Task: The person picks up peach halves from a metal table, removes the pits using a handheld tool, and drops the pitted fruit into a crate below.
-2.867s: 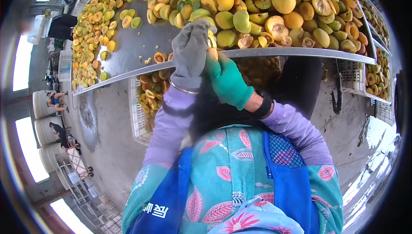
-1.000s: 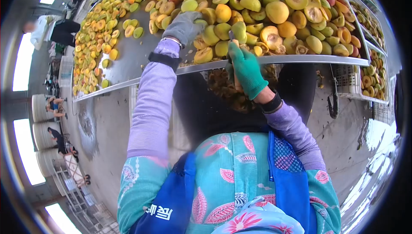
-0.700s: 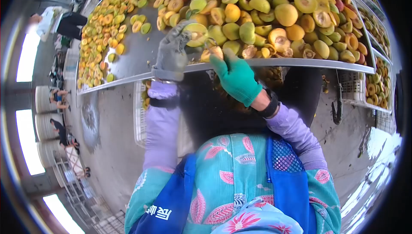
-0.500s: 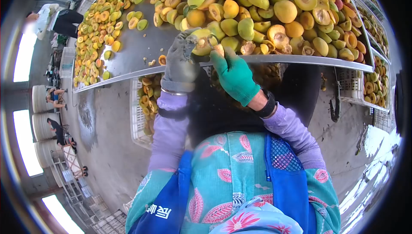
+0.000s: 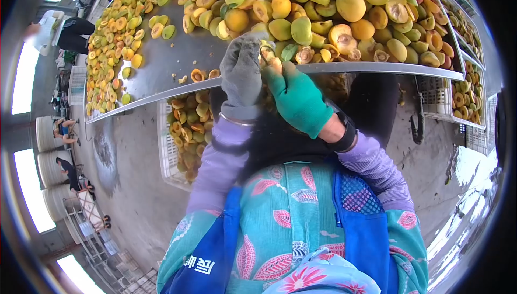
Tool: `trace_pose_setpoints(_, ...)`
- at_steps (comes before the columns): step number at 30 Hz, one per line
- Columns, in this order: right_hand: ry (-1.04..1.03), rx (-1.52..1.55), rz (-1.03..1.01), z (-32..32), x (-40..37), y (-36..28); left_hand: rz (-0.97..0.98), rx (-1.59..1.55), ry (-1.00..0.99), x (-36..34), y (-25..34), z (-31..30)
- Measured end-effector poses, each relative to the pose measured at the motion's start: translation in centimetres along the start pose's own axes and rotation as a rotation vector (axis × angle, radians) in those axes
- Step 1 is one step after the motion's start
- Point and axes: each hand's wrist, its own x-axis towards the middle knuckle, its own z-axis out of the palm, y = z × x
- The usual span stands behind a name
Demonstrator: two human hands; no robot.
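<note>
My left hand (image 5: 242, 73), in a grey glove, is closed around a fruit (image 5: 264, 46) that shows only in part at the near edge of the metal table (image 5: 177, 51). My right hand (image 5: 299, 100) wears a green glove with bare fingertips. Its fingers are closed on a small pitting tool, whose metal loop (image 5: 266, 51) touches the fruit; the handle is mostly hidden. Beyond my hands lies a large pile of yellow and green fruit (image 5: 323, 14), many pieces halved. One orange half (image 5: 197, 75) rests near the edge to the left.
Below the table edge stands a crate of fruit (image 5: 188, 132). More crates (image 5: 467, 97) are at the right. Smaller halves (image 5: 116, 35) spread over the table's left part. People (image 5: 72, 34) and large white tubs (image 5: 51, 167) are at the far left.
My left hand has moved right and turned, so the fruit is now mostly covered. The tool's loop is closer in against the fruit. The whole view has shifted slightly.
</note>
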Motion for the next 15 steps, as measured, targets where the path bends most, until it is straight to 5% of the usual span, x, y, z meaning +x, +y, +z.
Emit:
trace_pose_setpoints(3,-0.247,0.322,0.434,-1.6,0.4,-2.2,0.12,-0.015,0.078,-0.4,-1.2,1.0)
trace_pose_setpoints(9,-0.171,0.302,0.219,0.4,0.0,1.2,0.022,0.027,0.075,0.3,-0.9,0.8)
trace_pose_setpoints(12,-0.371,0.765,0.572,-1.4,0.4,-1.9,0.057,0.229,0.034,0.9,0.1,1.0)
trace_pose_setpoints(15,-0.174,0.75,0.272,0.4,0.3,0.1,0.041,0.347,-0.142,1.8,1.4,0.7)
